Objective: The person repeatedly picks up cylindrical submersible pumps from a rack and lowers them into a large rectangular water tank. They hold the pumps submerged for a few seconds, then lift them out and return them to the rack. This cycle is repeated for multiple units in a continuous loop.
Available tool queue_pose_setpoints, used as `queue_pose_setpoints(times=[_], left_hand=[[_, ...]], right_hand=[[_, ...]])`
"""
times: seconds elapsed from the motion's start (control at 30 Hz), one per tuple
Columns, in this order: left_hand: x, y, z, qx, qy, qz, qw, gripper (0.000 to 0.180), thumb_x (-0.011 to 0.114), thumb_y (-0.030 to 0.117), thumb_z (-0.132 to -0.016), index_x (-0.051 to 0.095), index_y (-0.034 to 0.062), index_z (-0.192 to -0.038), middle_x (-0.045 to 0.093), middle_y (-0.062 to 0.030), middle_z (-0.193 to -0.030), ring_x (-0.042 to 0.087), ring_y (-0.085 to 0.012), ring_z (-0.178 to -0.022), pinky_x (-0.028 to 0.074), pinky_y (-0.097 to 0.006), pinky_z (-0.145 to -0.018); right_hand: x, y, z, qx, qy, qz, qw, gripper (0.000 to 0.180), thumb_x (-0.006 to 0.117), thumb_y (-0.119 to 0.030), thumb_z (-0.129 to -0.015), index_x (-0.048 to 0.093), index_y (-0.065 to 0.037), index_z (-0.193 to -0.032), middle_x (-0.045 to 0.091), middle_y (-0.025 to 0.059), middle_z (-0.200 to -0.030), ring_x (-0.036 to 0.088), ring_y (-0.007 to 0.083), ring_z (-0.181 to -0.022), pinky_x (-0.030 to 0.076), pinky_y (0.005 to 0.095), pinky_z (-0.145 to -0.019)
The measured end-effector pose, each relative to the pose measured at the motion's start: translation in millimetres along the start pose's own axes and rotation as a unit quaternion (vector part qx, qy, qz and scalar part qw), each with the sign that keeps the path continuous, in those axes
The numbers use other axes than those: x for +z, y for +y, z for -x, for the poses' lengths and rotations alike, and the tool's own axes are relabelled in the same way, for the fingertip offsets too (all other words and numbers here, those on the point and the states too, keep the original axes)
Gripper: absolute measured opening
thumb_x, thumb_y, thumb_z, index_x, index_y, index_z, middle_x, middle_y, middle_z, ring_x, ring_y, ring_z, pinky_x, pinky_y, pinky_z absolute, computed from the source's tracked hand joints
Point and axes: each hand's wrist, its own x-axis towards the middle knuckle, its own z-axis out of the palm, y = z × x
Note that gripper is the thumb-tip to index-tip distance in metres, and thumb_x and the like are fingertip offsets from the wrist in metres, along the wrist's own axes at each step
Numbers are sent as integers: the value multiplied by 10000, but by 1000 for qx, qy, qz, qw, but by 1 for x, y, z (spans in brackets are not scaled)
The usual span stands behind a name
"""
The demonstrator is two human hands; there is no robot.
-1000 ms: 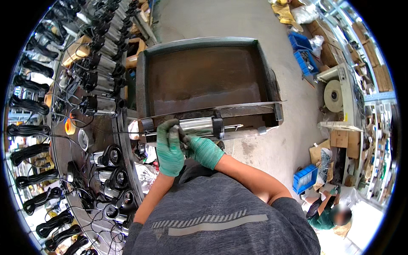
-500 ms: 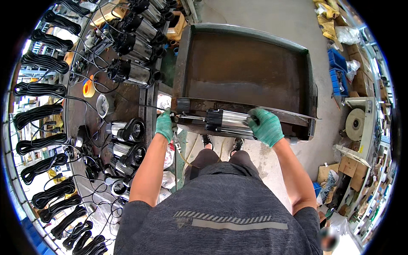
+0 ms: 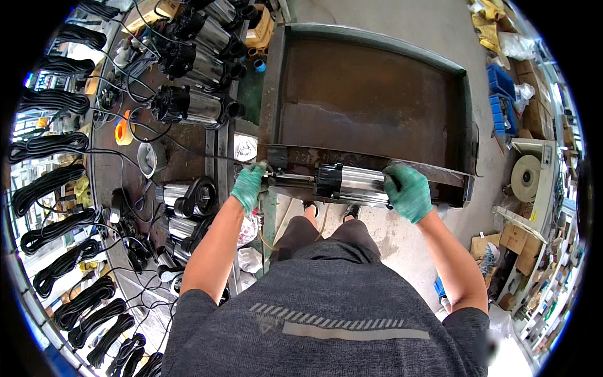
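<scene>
Both my hands wear green gloves. A silver cylindrical pump body with a black ribbed end [image 3: 355,185] lies level across the near side of a brown metal tank [image 3: 370,94]. My right hand [image 3: 408,193] wraps round the pump's right end. From its black end a thin metal shaft [image 3: 294,180] runs left to a small metal fitting [image 3: 270,174]. My left hand [image 3: 250,186] is closed around that fitting, most of which the glove hides. A black cord [image 3: 217,155] stretches from the bench to my left hand. Below that hand hangs a metal piece with a hose [image 3: 260,220].
On the left bench [image 3: 182,154] lie several similar pumps [image 3: 195,105], a roll of orange tape [image 3: 124,131] and a grey ring [image 3: 149,158]. Several bundled black cables [image 3: 53,147] hang along its far left. Blue bins [image 3: 501,114] and a cable reel [image 3: 525,178] stand at right.
The pump and both hands have shifted slightly right, and the view has moved a little too. Both hands keep their hold.
</scene>
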Motion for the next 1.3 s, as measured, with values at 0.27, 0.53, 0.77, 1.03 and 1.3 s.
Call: queue_pose_setpoints(times=[0.27, 0.53, 0.77, 1.03, 1.3], left_hand=[[6, 5, 0, -9, -11, -33, 999, 244, 532, 338, -1072, 624, 148, -950, 488, 28, -600, 438, -103, -460, 326, -287, -408], [11, 0, 2, 6, 0, -31, 999, 197, 546, 339, -1069, 588, 154, -1018, 473, 38, -610, 427, -92, -455, 307, -266, -381], [9, -1, 13, 79, 53, -10, 995, 234, 563, 367, -1051, 645, 158, -985, 539, 54, -643, 470, -69, -510, 373, -253, -450], [131, 41, 103, 253, -59, 107, 960, 186, 669, 251, -1013, 613, 117, -1130, 534, 10, -832, 477, -102, -639, 422, -279, -551], [272, 9, 133, 394, -157, -149, 894, 334, 643, 254, -1023, 621, 40, -1278, 680, -67, -1082, 652, -167, -977, 544, -324, -890]], right_hand=[[3, -6, -3, 0, 28, 10, 1000, 159, 666, -62, -818, 719, -52, -968, 695, 172, -839, 673, 375, -753, 551, 443, -686], [3, -6, -1, 5, 43, 10, 999, 186, 674, -70, -810, 733, -45, -985, 706, 179, -848, 687, 367, -746, 564, 428, -686], [-2, -7, 5, 20, 12, -11, 1000, 204, 687, -85, -818, 730, -44, -1013, 710, 178, -847, 692, 361, -757, 565, 427, -701], [-2, -54, 38, -160, 41, -5, 986, 451, 775, -78, -749, 670, -44, -1186, 666, 168, -1125, 662, 350, -994, 549, 451, -860], [-17, -7, 121, 148, -35, -88, 984, 295, 641, -236, -977, 595, -54, -1204, 714, 220, -931, 692, 436, -820, 532, 512, -694]])
